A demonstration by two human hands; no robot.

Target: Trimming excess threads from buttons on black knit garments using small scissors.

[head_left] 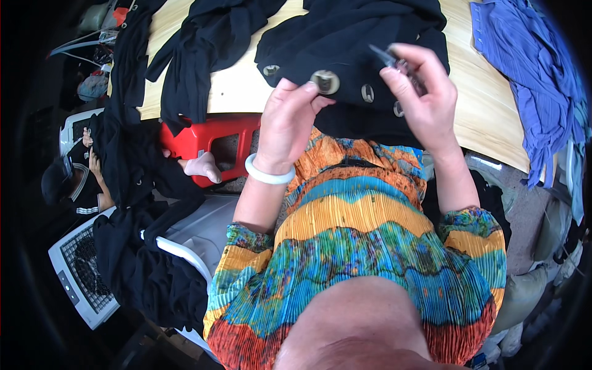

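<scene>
pinching the big round button (325, 81) in her left hand (288, 123) at the desk (240, 92) edge, she should steady the black garment (345, 37) while her right hand (425, 98), clamped on small snips (394, 60), trims closely.

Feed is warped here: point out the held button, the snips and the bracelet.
button (325, 81), head view, its face.
snips (394, 61), head view, the blades above the right hand.
bracelet (269, 176), head view, band on the left wrist.

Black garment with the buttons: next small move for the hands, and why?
Probably bring the right hand with its small snips down to the button that the left hand pinches on the black garment: the blades hang just above and right of it, not yet touching.
</scene>
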